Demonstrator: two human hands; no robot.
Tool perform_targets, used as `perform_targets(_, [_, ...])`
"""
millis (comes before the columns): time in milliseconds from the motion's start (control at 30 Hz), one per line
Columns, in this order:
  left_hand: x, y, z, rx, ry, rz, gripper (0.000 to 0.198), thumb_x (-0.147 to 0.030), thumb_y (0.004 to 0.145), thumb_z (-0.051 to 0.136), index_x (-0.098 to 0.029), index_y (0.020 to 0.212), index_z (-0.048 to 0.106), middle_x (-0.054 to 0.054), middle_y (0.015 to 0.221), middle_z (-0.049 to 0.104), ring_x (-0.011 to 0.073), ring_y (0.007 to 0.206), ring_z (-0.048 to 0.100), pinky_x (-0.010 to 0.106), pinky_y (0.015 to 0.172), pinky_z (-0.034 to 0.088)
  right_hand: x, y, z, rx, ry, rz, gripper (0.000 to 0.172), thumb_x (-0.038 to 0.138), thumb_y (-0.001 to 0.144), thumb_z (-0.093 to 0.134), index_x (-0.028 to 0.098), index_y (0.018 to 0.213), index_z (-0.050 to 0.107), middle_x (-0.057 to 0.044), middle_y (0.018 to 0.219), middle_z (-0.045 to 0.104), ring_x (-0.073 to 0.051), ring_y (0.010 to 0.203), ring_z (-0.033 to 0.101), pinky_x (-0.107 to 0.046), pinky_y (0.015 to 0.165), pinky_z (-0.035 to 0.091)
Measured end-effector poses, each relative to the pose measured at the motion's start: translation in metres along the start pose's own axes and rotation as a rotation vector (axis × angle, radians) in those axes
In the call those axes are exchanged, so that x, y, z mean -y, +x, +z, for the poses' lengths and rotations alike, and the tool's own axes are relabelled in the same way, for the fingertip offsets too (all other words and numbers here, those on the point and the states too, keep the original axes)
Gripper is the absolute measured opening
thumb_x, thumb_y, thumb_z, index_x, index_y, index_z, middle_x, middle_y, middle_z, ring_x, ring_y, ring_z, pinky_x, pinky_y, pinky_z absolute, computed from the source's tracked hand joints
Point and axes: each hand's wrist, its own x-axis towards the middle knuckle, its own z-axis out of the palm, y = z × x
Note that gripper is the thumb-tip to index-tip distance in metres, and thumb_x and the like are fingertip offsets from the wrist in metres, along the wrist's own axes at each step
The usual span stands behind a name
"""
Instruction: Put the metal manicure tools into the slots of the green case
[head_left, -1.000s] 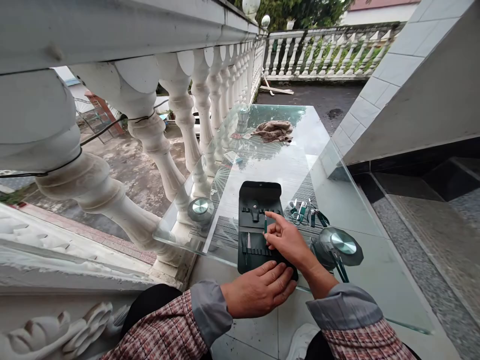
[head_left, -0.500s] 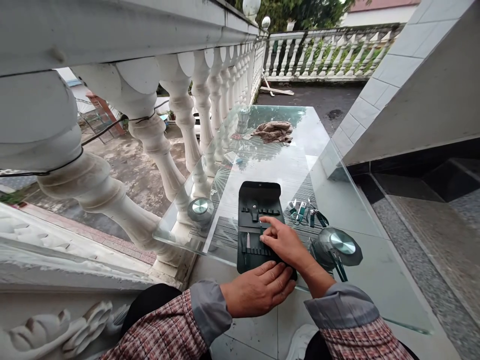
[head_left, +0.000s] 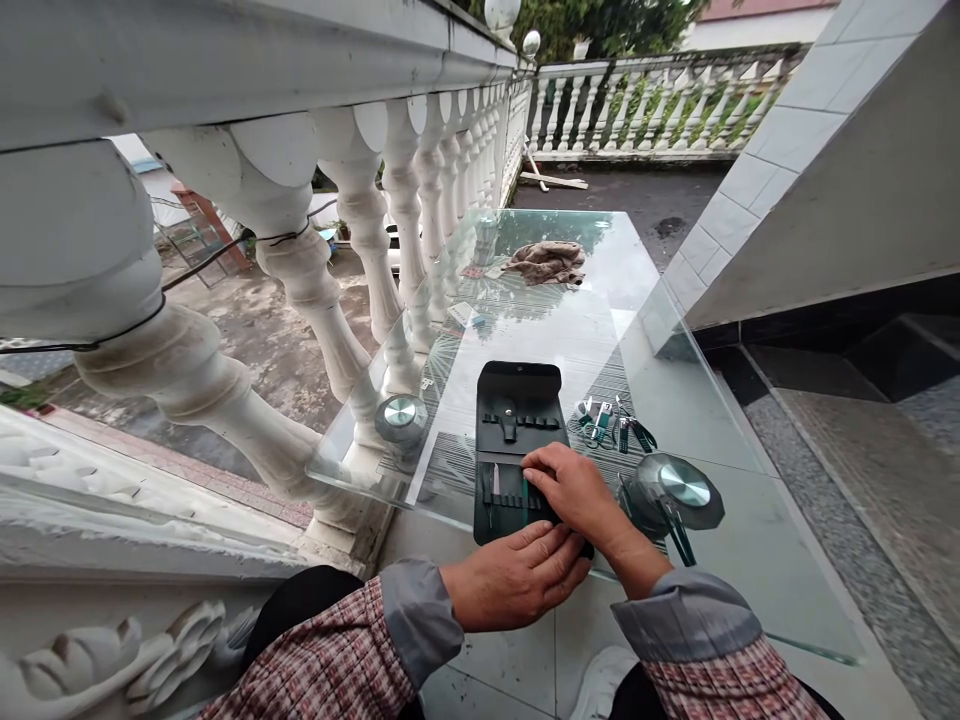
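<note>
A black manicure case [head_left: 487, 525] lies open on the glass table, its flap away from me. My left hand [head_left: 517, 578] rests flat on the case's near right edge, fingers stretched out. Over the case's lower half, my right hand [head_left: 576, 490] pinches the top of a slim green-handled tool [head_left: 525, 492], which stands in the row of elastic loops; its exact kind cannot be made out. Another thin tool with a pale tip [head_left: 496, 480] sits in the loops to the left. Right of the case lie nail clippers [head_left: 602, 420] and several other small green-handled tools.
The glass tabletop [head_left: 720, 480] has round metal mounts, one at right [head_left: 684, 486] and one at left [head_left: 400, 412]. A crumpled brown cloth [head_left: 547, 264] lies toward the far end. White balusters [head_left: 300, 290] line the left; steps [head_left: 832, 470] are at right.
My right hand has moved down slightly toward me, and the green-handled tool now sits lower in the loops. My left hand has stayed in place.
</note>
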Motion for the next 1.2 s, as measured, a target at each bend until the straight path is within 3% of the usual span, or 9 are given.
perform_targets(233, [0.000,0.001,0.001,-0.004,-0.028,-0.001,0.042,-0.017,0.092,0.039,-0.002,0.132,0.040,0.020,0.135,0.043,0.0267,0.127,0.040,0.044,0.110,0.027,0.003,-0.003,0.004,-0.037,-0.006,-0.026,0.017,0.020,0.080,0.050,0.022,0.091,0.063,-0.004,0.088,0.062,-0.016,0.081,0.057,-0.029,0.074,0.043])
perform_targets(733, [-0.001,0.002,0.001,-0.027,-0.001,-0.012,0.041,-0.017,0.093,0.036,-0.004,0.132,0.041,0.015,0.133,0.048,0.0255,0.124,0.044,0.044,0.112,0.023,0.005,-0.006,0.006,-0.068,0.017,-0.009,0.012,0.023,0.079,0.050,0.021,0.082,0.061,-0.003,0.082,0.061,-0.017,0.076,0.057,-0.030,0.071,0.042])
perform_targets(933, [-0.002,0.001,0.002,-0.032,-0.001,-0.043,0.040,-0.019,0.094,0.036,-0.004,0.131,0.042,0.017,0.136,0.044,0.0264,0.128,0.039,0.041,0.108,0.031,0.004,-0.008,-0.001,-0.080,0.206,0.079,0.018,0.031,0.081,0.045,0.021,0.079,0.059,-0.002,0.078,0.065,-0.017,0.075,0.058,-0.029,0.071,0.042])
perform_targets(1200, [-0.003,0.003,0.003,-0.030,-0.022,-0.032,0.041,-0.017,0.094,0.038,-0.004,0.132,0.041,0.018,0.134,0.046,0.0249,0.123,0.045,0.045,0.111,0.027,0.014,-0.008,0.006,-0.027,0.194,0.137,0.012,0.026,0.071,0.052,0.023,0.082,0.056,0.001,0.070,0.063,-0.016,0.068,0.058,-0.029,0.067,0.042])
